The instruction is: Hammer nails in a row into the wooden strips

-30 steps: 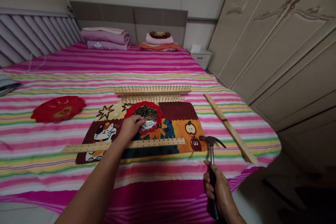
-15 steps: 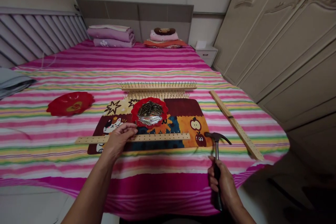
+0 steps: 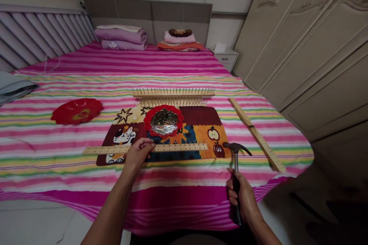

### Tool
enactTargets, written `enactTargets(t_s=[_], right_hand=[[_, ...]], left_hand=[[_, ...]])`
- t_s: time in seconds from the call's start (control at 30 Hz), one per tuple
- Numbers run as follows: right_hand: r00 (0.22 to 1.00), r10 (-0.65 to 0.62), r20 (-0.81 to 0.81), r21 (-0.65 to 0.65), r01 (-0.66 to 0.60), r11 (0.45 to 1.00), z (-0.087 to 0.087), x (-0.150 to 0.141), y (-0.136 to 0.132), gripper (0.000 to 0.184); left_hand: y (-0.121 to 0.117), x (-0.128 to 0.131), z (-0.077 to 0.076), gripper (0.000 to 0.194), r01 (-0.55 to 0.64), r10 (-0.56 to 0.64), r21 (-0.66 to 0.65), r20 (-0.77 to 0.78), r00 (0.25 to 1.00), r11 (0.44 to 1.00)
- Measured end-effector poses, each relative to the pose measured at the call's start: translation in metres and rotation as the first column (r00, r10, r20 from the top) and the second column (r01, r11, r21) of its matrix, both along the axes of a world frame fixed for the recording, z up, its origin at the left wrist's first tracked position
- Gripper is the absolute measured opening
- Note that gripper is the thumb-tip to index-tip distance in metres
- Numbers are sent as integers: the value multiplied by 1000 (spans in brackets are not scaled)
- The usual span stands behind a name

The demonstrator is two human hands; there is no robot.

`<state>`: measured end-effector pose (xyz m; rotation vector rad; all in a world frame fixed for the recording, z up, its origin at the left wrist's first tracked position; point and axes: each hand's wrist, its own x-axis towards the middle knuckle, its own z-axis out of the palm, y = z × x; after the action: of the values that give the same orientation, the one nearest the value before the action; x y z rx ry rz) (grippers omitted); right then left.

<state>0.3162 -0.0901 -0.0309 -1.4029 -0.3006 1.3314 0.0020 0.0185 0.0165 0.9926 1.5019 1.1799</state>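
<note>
My right hand (image 3: 243,193) is wrapped round the black handle of a claw hammer (image 3: 236,160), its head near the mat's right edge. With fingers pinched together, my left hand (image 3: 140,152) rests over the middle of a wooden strip (image 3: 115,150) with rows of small holes. A nail seems to be in that pinch, mostly hidden by the fingers. Several nails stand upright along the strip's right half. The strip lies across a patterned mat (image 3: 204,116). Just beyond my left hand, a red scalloped dish (image 3: 147,118) holds a heap of nails (image 3: 164,118).
Two strips bristling with upright nails (image 3: 172,95) lie behind the dish. More bare drilled strips (image 3: 263,141) lie at the right. A red plate (image 3: 77,111) is at the left on the striped bedspread (image 3: 71,138). Wardrobe doors (image 3: 301,65) flank the bed's right side.
My left hand has moved right along the wooden strip, its fingertips now lower against it. My right hand still holds the hammer, almost unmoved. The view has shifted slightly.
</note>
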Motion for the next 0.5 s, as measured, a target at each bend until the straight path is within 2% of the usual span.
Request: enactTargets(t_s=[0.2, 0.5], right_hand=[[1000, -5, -1, -1, 5, 1000, 1, 0, 0, 38], [1000, -8, -10, -2, 8, 1000, 1, 0, -1, 39]], left_hand=[[1, 2, -12, 38, 18, -22, -21, -161, 987, 1000], [2, 11, -11, 39, -62, 62, 16, -56, 996, 998]])
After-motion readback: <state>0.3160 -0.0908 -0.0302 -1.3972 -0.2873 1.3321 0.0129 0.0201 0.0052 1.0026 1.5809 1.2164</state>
